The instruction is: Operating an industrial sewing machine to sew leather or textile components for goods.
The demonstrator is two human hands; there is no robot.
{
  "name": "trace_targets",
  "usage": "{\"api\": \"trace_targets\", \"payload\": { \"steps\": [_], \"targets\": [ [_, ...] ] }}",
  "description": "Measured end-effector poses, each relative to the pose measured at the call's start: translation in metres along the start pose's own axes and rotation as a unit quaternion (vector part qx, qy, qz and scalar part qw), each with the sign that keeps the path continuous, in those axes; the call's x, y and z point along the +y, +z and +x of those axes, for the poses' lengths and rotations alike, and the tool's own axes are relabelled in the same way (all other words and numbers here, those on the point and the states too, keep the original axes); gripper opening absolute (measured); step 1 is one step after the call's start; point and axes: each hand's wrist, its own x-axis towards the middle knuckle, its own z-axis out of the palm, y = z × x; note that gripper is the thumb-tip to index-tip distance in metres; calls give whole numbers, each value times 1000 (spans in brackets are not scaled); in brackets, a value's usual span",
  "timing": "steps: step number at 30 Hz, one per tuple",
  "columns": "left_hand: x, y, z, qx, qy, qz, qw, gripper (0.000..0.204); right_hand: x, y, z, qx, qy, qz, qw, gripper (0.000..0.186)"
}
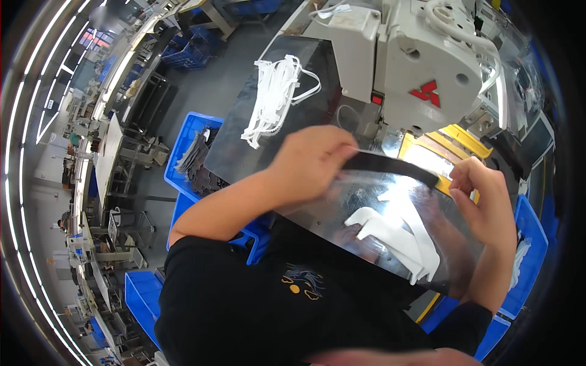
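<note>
A curved black fabric strip (390,165) stretches between my two hands, just above the shiny metal worktop (323,213). My left hand (317,155) is closed on its left end, the fingers slightly blurred. At the strip's right end, my right hand (485,195) has thumb and fingers pinched together, partly hiding what lies between them. Several white curved pieces (390,238) lie on the worktop below the strip, close to my body. Behind the strip is a yellow plate (427,149) under the head of a white industrial sewing machine (430,67).
White strips (271,97) lie bunched on the worktop's far left part. A blue crate (192,152) with dark pieces stands to the left, and another blue bin (528,256) to the right. Work benches (113,177) line the left side.
</note>
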Motion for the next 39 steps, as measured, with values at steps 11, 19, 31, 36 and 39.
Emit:
{"api": "trace_targets", "payload": {
  "steps": [11, 19, 31, 36, 39],
  "targets": [
    [-172, -186, -163, 376, -335, 368, 782, 33, 13, -1, 8, -166, 16, -107, 980, 28],
    [-150, -100, -42, 176, -312, 200, 912, 33, 18, 1, 3, -172, 2, -156, 973, 29],
    [-173, -89, 30, 153, -322, 102, 929, 27, 18, -5, 5, -227, -12, -191, 955, 32],
    [-150, -102, 33, 217, -225, -21, 950, 17, 19, -6, 4, -234, -8, -182, 955, 31],
    [-138, -105, 31, 268, -181, -23, 946, 17, 19, -7, 3, -236, -18, -179, 955, 31]
  ]
}}
